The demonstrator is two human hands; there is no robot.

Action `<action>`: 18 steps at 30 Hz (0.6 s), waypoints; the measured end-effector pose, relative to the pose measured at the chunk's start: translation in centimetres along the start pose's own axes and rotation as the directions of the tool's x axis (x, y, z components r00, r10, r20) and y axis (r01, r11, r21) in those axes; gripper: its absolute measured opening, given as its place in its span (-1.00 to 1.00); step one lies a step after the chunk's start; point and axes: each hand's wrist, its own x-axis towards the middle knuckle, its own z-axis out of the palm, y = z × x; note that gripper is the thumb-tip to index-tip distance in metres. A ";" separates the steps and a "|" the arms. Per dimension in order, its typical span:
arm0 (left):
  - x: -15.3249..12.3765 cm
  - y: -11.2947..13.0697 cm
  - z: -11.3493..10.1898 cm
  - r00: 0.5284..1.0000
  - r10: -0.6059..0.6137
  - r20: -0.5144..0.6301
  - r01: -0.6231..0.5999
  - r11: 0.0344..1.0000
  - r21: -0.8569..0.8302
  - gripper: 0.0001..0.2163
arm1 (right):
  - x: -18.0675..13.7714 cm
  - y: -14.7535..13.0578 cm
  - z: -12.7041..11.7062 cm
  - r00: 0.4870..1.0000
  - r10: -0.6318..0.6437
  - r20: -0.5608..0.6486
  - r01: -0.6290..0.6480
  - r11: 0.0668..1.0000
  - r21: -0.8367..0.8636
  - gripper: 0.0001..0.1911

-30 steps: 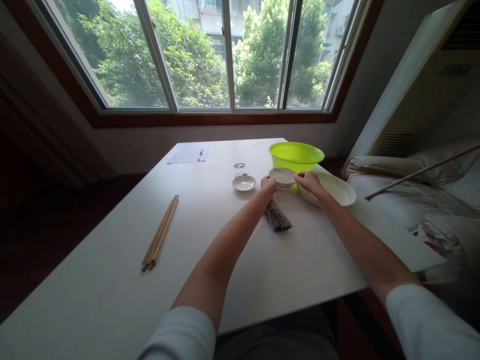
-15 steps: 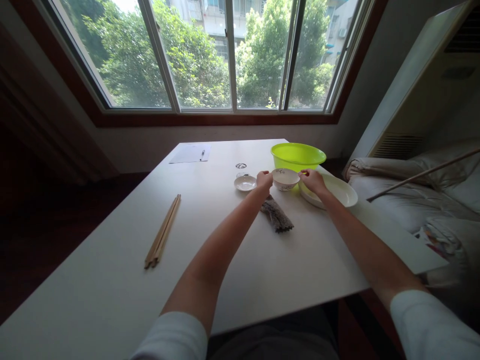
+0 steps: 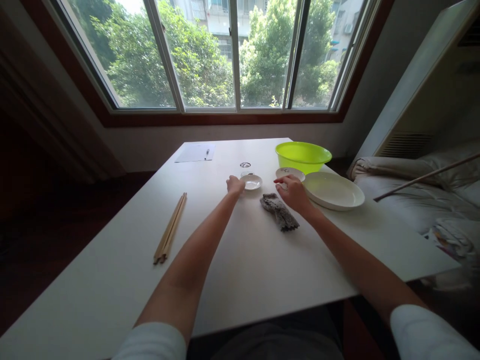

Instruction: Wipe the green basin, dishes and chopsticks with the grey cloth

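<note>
My left hand (image 3: 235,185) sits at the left rim of a small white saucer (image 3: 252,182), its fingers curled against the edge. My right hand (image 3: 293,192) hovers with loosely stretched fingers and holds nothing. It is just in front of a small patterned bowl (image 3: 290,173) that stands on the table. A crumpled grey cloth (image 3: 278,211) lies directly below and to the left of that hand. A large white oval plate (image 3: 333,191) rests to its right.
A lime green basin (image 3: 303,155) stands behind the bowl at the white table's (image 3: 232,260) far right. Wooden chopsticks (image 3: 170,228) lie at the left. A paper sheet with a pen (image 3: 195,152) and a small ring-shaped object (image 3: 245,164) lie farther back. Bedding is heaped beyond the table's right edge.
Both hands let go of the small bowl, which now stands on the table. My left hand moved left to the saucer and my right hand drew back toward the cloth.
</note>
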 end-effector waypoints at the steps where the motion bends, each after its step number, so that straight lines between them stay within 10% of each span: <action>1: 0.0 -0.3 0.2 1.000 -0.013 0.003 0.013 1.000 -0.006 -0.68 | -0.5 -0.3 0.2 1.000 -0.011 0.021 0.011 1.000 0.008 -0.74; 9: 0.4 -1.8 0.4 0.997 -0.070 0.033 0.071 0.997 -0.033 -0.76 | -2.0 1.3 -0.1 0.998 -0.014 0.055 0.009 0.997 0.083 -0.77; 18: -4.2 -0.3 -4.6 0.992 -0.008 0.126 0.023 0.993 -0.115 -0.69 | -2.4 -1.2 -0.3 0.992 0.026 0.123 -0.044 0.988 0.146 -0.71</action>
